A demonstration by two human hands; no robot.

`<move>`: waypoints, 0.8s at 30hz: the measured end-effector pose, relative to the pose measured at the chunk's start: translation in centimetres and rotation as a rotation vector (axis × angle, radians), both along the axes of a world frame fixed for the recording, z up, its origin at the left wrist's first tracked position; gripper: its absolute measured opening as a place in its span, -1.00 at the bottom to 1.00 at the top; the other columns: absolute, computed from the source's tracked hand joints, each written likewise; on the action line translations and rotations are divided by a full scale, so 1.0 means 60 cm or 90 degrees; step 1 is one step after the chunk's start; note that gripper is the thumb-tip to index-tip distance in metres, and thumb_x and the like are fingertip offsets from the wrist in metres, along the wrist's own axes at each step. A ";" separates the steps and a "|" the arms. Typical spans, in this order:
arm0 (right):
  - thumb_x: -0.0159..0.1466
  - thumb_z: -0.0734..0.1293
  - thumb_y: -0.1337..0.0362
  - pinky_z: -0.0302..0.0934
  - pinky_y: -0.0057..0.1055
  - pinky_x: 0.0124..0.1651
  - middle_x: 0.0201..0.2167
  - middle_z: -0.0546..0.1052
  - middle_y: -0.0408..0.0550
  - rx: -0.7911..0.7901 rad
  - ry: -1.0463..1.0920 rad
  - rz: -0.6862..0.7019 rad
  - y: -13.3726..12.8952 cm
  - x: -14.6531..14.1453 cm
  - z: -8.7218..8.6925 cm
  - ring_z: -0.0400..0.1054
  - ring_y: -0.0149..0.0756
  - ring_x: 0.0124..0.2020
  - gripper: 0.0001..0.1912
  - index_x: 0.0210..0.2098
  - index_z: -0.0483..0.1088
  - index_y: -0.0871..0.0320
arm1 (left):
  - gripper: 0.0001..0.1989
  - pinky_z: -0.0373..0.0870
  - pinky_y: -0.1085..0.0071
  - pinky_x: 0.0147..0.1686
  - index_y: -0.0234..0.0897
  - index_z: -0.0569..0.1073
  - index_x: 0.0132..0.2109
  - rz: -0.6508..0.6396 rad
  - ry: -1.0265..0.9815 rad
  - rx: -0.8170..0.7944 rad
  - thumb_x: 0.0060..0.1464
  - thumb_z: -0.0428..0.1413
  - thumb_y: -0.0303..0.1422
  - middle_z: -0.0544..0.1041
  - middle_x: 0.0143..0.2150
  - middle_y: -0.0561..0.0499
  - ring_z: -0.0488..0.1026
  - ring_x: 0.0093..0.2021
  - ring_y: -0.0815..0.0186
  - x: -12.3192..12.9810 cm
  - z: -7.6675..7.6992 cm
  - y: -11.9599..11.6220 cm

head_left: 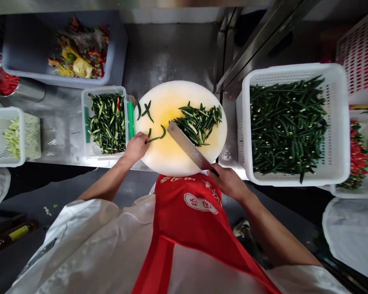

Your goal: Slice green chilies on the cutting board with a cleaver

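Note:
A broad-bladed kitchen knife (pixel 187 146) lies slantwise over the round white cutting board (pixel 159 163). My right hand (pixel 230 180) is closed around its dark handle near the board's front edge. Beside the blade is a heap of cut green chilies (pixel 199 120). At the board's left edge, my left hand (pixel 137 148) has its fingers pinched on the end of a curved green chili (pixel 158 138). A few loose green chilies (pixel 147 111) lie farther back on the board. The left fingertips are partly hidden.
Left of the board, a clear plastic tub (pixel 85 122) holds cut green chilies. A white basket (pixel 245 134) of whole green chilies stands on the right. Behind on the left are a grey bin (pixel 118 53) with scraps and a metal container (pixel 33 90). A metal post (pixel 242 53) rises at back right.

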State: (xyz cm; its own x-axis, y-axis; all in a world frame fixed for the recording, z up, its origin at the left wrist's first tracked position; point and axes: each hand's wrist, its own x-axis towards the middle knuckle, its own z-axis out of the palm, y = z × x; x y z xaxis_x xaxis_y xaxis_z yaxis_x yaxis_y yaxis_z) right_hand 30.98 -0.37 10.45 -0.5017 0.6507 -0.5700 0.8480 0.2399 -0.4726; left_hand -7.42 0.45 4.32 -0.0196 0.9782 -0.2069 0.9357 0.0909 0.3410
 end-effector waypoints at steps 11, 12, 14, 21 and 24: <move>0.42 0.07 0.09 0.07 -0.39 -0.34 -0.34 0.56 0.00 -0.049 0.018 0.036 0.002 -0.002 0.042 0.44 -0.17 -0.32 -0.73 -0.16 0.29 0.09 | -0.75 0.44 0.26 0.01 -0.23 0.51 -0.06 -0.172 -0.141 0.117 0.28 -0.05 -0.38 0.50 -0.10 -0.09 0.44 -0.05 0.22 0.075 -0.035 -0.084; 0.42 0.07 0.09 0.05 -0.39 -0.35 -0.35 0.56 -0.01 -0.049 0.018 0.048 0.001 0.000 0.046 0.44 -0.17 -0.32 -0.73 -0.18 0.29 0.08 | -0.75 0.44 0.25 0.02 -0.23 0.52 -0.07 -0.179 -0.153 0.126 0.29 -0.05 -0.37 0.51 -0.09 -0.09 0.44 -0.05 0.22 0.083 -0.040 -0.084; 0.43 0.07 0.09 0.02 -0.39 -0.36 -0.36 0.55 -0.02 -0.049 0.016 0.069 -0.001 0.006 0.055 0.43 -0.18 -0.34 -0.74 -0.21 0.28 0.07 | -0.75 0.44 0.25 0.01 -0.24 0.52 -0.10 -0.188 -0.166 0.139 0.30 -0.05 -0.36 0.52 -0.09 -0.09 0.45 -0.05 0.22 0.097 -0.047 -0.085; 0.42 0.10 0.13 -0.04 -0.38 -0.41 -0.41 0.54 -0.07 -0.080 -0.003 0.063 -0.010 0.040 0.081 0.39 -0.24 -0.43 -0.77 -0.25 0.28 0.06 | -0.79 0.43 0.24 -0.03 -0.26 0.51 -0.17 -0.175 -0.188 0.189 0.30 -0.02 -0.35 0.54 -0.13 -0.10 0.46 -0.10 0.23 0.140 -0.054 -0.086; 0.43 0.08 0.14 -0.03 -0.37 -0.40 -0.40 0.54 -0.07 -0.085 -0.003 0.065 -0.014 0.047 0.081 0.39 -0.24 -0.42 -0.77 -0.25 0.28 0.07 | -0.79 0.43 0.23 -0.04 -0.26 0.51 -0.17 -0.187 -0.192 0.189 0.30 -0.02 -0.34 0.54 -0.13 -0.10 0.45 -0.12 0.23 0.155 -0.057 -0.078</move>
State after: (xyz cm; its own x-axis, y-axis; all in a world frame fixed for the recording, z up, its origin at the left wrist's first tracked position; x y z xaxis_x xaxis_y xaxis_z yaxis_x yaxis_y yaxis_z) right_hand 33.77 -1.21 15.33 -0.5591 0.5148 -0.6499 0.8243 0.2609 -0.5024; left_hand 1.91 -4.26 0.90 0.2820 0.9510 0.1267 0.7637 -0.3024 0.5704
